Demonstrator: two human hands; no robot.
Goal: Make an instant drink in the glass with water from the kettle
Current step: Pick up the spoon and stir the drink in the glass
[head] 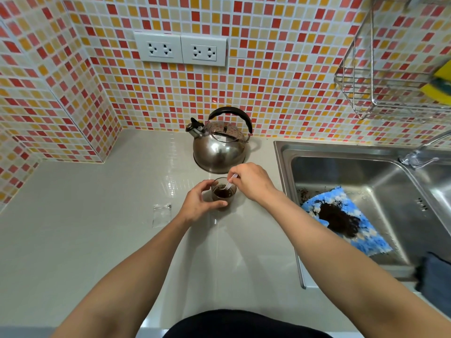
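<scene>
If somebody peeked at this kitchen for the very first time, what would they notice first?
Probably the two hands in the middle of the counter: the left hand steadies a small glass of dark drink while the right hand stirs it with a white spoon. Right behind stands a shiny kettle against the bright red-and-orange tiled wall. In the sink on the right lies a blue cloth with a dark mess on it.

A steel sink [280,152] lies right of the grip, holding a blue cloth [366,237] with a dark heap on it. Two wall sockets [180,50] sit above, a wire rack [366,93] with a yellow sponge [439,86] up right.
</scene>
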